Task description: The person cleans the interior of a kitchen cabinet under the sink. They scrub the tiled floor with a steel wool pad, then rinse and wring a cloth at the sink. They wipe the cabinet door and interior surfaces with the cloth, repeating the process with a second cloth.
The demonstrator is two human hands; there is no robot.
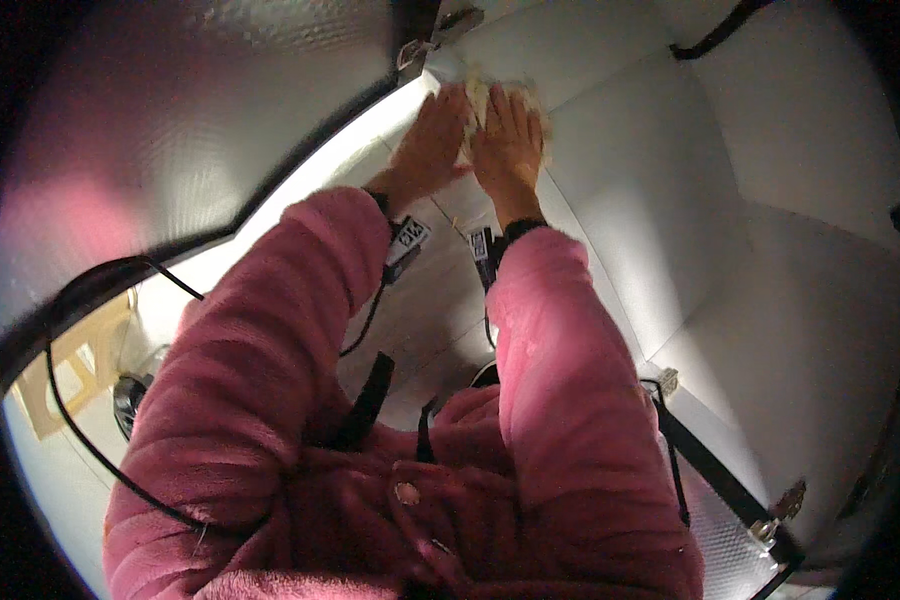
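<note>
Both my hands reach out ahead at the top middle of the view, over a pale tiled floor. My left hand point(436, 135) has its back towards me, with the fingers stretched and close together. Just to its right, my right hand point(508, 139) is spread flat, palm away from me. A pale yellowish thing point(478, 94) shows between and beyond the fingers, blurred by motion and mostly hidden. Whether either hand grips it I cannot tell. Each wrist wears a dark strap with a small device, the left device point(409, 236) and the right device point(480, 246), both bearing printed codes.
On the left stands a textured panel point(172, 135) with a dark frame. Smooth grey-white panels point(630, 165) rise on the right, with a metal fitting point(765, 532) at a lower frame corner. A tan cut-out piece point(82, 367) lies at far left. Black cables point(82, 442) loop beside my sleeves.
</note>
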